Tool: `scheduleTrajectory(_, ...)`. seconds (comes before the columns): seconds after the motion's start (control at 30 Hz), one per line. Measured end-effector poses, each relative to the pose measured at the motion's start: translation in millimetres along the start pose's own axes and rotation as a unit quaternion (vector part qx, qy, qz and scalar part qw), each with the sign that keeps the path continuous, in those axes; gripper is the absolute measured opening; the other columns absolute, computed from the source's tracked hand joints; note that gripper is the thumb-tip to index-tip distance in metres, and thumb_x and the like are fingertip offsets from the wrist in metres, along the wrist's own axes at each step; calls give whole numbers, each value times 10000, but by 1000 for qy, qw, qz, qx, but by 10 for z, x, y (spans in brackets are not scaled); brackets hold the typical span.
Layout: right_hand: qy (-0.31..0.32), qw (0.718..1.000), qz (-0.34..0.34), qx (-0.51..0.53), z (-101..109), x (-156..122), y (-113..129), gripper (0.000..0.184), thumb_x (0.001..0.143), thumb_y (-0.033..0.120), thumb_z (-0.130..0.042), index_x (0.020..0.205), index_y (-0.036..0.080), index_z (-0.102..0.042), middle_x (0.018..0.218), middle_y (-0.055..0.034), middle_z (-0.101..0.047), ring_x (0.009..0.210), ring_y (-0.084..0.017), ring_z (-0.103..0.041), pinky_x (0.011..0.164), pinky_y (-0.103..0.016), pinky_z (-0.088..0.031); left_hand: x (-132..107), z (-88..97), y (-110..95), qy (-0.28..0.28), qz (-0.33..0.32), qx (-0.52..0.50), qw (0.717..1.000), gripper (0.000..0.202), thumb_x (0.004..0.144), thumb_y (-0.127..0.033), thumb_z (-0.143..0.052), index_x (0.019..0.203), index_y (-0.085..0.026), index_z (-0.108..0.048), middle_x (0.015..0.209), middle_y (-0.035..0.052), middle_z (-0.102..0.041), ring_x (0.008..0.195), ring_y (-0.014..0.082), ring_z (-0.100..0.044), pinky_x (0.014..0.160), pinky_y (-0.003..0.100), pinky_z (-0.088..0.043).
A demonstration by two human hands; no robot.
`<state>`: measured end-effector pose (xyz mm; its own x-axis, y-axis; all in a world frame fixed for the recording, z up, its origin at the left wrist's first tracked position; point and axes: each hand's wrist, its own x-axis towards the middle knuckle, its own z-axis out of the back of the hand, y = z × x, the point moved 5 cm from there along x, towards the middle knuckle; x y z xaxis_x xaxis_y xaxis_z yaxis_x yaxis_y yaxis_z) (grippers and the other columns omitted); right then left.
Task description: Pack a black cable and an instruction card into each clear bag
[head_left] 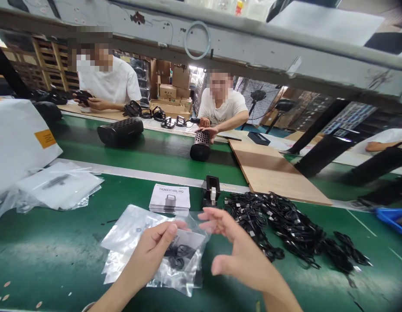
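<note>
Left hand [152,251] is pinching the clear bag [184,277], thumb on top; its fingers are hidden underneath. The bag is low centre on the green worktop [58,260], lying on a stack of empty bags [126,234]. The coiled black cable [179,256] inside shows only as a dark loop through the plastic, with the connectors unreadable. Right hand [233,247] is released, fingers spread, holding nothing. It's just beside the bag's upper right corner, and I can't tell whether the fingertips touch the film.

Loose pile of black cables [285,229] to the right, too tangled to separate. Booklets [170,197] and a tape dispenser [210,190] sit just behind the bag. Blue bin [394,219] is cut off at the right edge. White sack [19,138] is cut off at the left.

Across the belt, a co-worker's hand [210,131] rests on a black speaker [200,146]. A second speaker [120,131] lies on its side further left.
</note>
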<state>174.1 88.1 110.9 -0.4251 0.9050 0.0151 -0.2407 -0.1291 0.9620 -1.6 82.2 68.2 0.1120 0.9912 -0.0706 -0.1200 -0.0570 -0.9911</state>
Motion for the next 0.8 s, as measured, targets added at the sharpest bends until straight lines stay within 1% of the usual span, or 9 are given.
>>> scheduleTrajectory(0.03, -15, 1000, -24, 6, -58, -7, -132, 677, 594, 271, -770, 1200, 259, -468, 1155, -41, -566, 1009, -213, -536, 907, -342, -402, 2, 7, 0, -12, -3, 9, 1000, 330, 835, -432, -454, 924, -217, -688, 866, 15, -687, 864, 197, -588, 780, 255, -437)
scheduleTrajectory(0.13, -59, 997, -52, 18, -176, 39, -353, 234, 754, 326, -617, 936, 183, -651, 869, -42, -662, 817, -198, -585, 765, -319, -449, 2, 57, 5, -61, -27, 39, 997, 309, 821, -429, -473, 911, -221, -682, 836, 3, -674, 808, 182, -582, 716, 237, -446)
scheduleTrajectory(0.2, -76, 995, -49, 50, -195, 92, -381, 280, 830, 368, -502, 825, 159, -689, 771, -47, -667, 763, -190, -589, 717, -306, -449, -2, 112, 24, -102, -32, 53, 993, 285, 798, -427, -505, 841, -213, -688, 768, -5, -658, 752, 170, -569, 679, 227, -444)
scheduleTrajectory(0.37, -104, 979, -35, 172, -148, 159, -345, 281, 810, 329, -544, 1045, 198, -621, 953, -59, -668, 906, -196, -593, 796, -319, -451, 17, 156, 98, -126, 3, 28, 992, 299, 771, -452, -528, 795, -196, -680, 652, -17, -618, 608, 134, -514, 570, 215, -433)
scheduleTrajectory(0.47, -140, 980, 11, 138, -103, 174, -273, 199, 805, 312, -549, 913, 192, -667, 960, -69, -659, 907, -199, -590, 795, -322, -452, 29, 150, 87, -141, -7, 22, 990, 282, 769, -439, -538, 820, -198, -675, 693, -12, -629, 638, 133, -526, 580, 209, -439)
scheduleTrajectory(0.57, -190, 978, 50, 71, -44, 169, -177, 200, 821, 317, -529, 820, 201, -692, 810, -42, -671, 812, -178, -599, 765, -310, -452, 33, 132, 43, -147, -29, 35, 988, 281, 780, -429, -521, 827, -195, -670, 695, -6, -623, 651, 138, -539, 608, 214, -455)
scheduleTrajectory(0.67, -218, 974, 41, 45, -2, 136, -143, 213, 834, 327, -513, 888, 211, -684, 655, -12, -666, 679, -156, -604, 713, -299, -463, 23, 124, -21, -164, -50, 48, 984, 262, 782, -411, -520, 793, -193, -662, 693, -2, -624, 659, 144, -556, 621, 213, -462)
scheduleTrajectory(0.73, -219, 973, 40, 59, 6, 107, -152, 251, 829, 342, -519, 1010, 221, -643, 690, -11, -675, 689, -158, -606, 714, -300, -470, 10, 117, -68, -174, -60, 56, 981, 248, 780, -400, -520, 758, -192, -654, 686, -3, -631, 635, 141, -555, 585, 203, -456)
scheduleTrajectory(0.8, -185, 980, 29, 73, -29, 97, -193, 341, 771, 334, -599, 1095, 228, -595, 797, -19, -680, 756, -169, -605, 741, -306, -469, -9, 110, -113, -188, -69, 55, 978, 232, 779, -385, -521, 725, -196, -644, 680, -8, -634, 625, 137, -552, 566, 195, -447)
